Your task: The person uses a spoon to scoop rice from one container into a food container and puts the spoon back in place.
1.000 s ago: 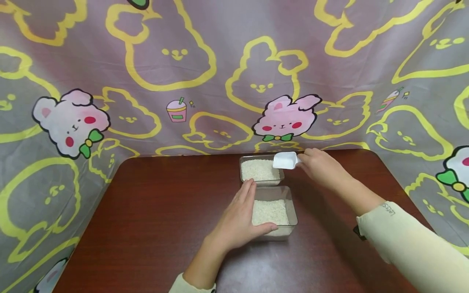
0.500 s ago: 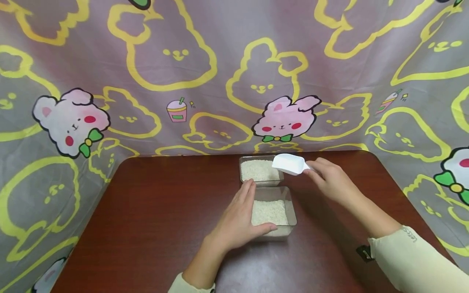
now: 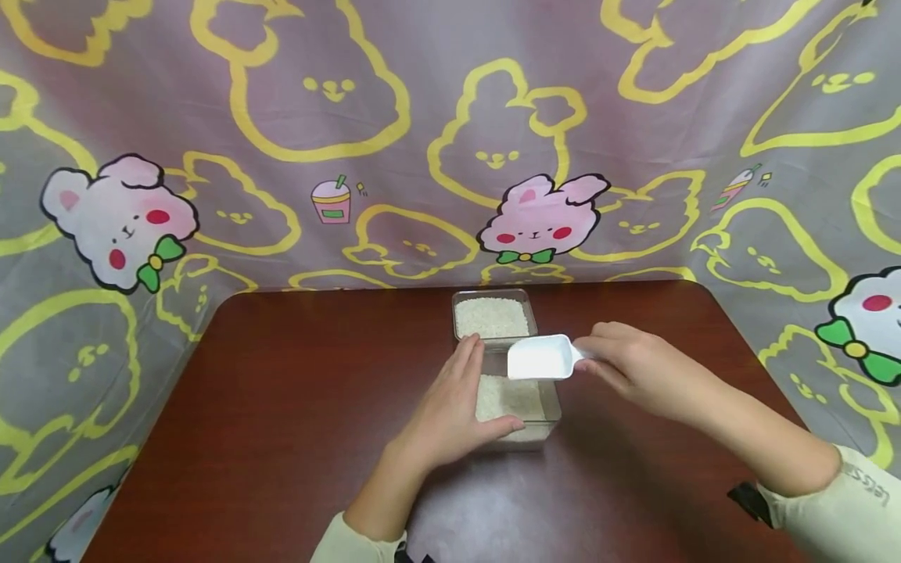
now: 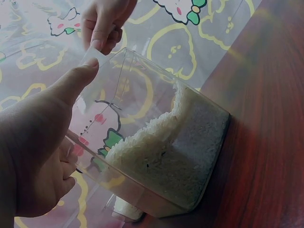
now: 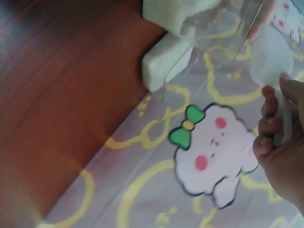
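A clear rectangular container (image 3: 536, 435) partly filled with rice (image 3: 498, 400) stands near the table's middle; behind it is a smaller clear box (image 3: 503, 342) of rice (image 3: 490, 316). My left hand (image 3: 445, 414) rests along the near container's left side, fingers straight, thumb (image 4: 78, 78) over the rim. With my right hand (image 3: 640, 363) I pinch the handle of a white scoop (image 3: 540, 358), held above the near container's far right part. The right wrist view shows the scoop's pale underside (image 5: 270, 57). Whether rice lies in the scoop I cannot tell.
Both containers stand on a dark reddish-brown table (image 3: 303, 407). A patterned curtain (image 3: 394, 102) with rabbit drawings encloses the table's back and sides. The far box stands close behind the near one.
My right hand has brought the scoop from above the far box toward me, over the near container. My left hand keeps its place on the container. The head view has shifted slightly.
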A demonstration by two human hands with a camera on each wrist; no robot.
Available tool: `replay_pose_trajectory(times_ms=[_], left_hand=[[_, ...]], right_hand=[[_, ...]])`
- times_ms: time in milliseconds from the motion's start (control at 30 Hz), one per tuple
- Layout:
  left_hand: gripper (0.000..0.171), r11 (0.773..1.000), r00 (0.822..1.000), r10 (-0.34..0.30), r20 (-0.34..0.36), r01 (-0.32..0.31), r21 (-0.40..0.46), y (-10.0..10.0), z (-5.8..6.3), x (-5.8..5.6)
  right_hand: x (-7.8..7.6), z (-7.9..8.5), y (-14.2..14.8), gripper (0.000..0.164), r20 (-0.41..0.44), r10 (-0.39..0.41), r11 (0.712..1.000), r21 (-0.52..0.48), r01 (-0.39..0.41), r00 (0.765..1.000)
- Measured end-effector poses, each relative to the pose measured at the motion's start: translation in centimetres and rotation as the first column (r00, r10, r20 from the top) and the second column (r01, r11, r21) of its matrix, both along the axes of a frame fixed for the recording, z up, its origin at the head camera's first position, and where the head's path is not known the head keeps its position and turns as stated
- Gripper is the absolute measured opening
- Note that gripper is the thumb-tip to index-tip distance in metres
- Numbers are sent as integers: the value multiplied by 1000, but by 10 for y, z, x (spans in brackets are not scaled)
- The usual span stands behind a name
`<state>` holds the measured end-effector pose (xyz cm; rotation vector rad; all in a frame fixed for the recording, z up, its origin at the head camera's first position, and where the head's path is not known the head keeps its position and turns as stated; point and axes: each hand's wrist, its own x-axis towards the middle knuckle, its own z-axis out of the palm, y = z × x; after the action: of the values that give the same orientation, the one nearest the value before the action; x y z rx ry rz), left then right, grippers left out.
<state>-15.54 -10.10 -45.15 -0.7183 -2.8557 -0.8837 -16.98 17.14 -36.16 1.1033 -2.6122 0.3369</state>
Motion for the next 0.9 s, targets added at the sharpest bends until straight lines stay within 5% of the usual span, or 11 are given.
replay_pose_trajectory(times_ms=[167, 333, 533, 733, 900], left_hand=[[115, 1000, 1000, -7, 8, 7, -13, -1, 1, 0], [115, 1000, 1000, -13, -9, 13, -21, -1, 1, 0], [114, 1000, 999, -18, -34, 18, -18, 0, 2, -1], [114, 1000, 1000, -21, -21, 21, 2, 0, 2, -1], [114, 1000, 1000, -16, -12, 16, 11, 0, 1, -1]], right_hand=[[1, 0, -19, 25, -120, 106, 984, 158, -86, 987], [-1, 4, -40, 24, -171, 157, 928, 361, -87, 973], [3, 17, -66, 12, -70, 35, 833, 553, 9, 997], [10, 19, -90, 5, -4, -98, 745, 662, 76, 995], [12, 13, -101, 3, 32, -162, 718, 690, 96, 986]])
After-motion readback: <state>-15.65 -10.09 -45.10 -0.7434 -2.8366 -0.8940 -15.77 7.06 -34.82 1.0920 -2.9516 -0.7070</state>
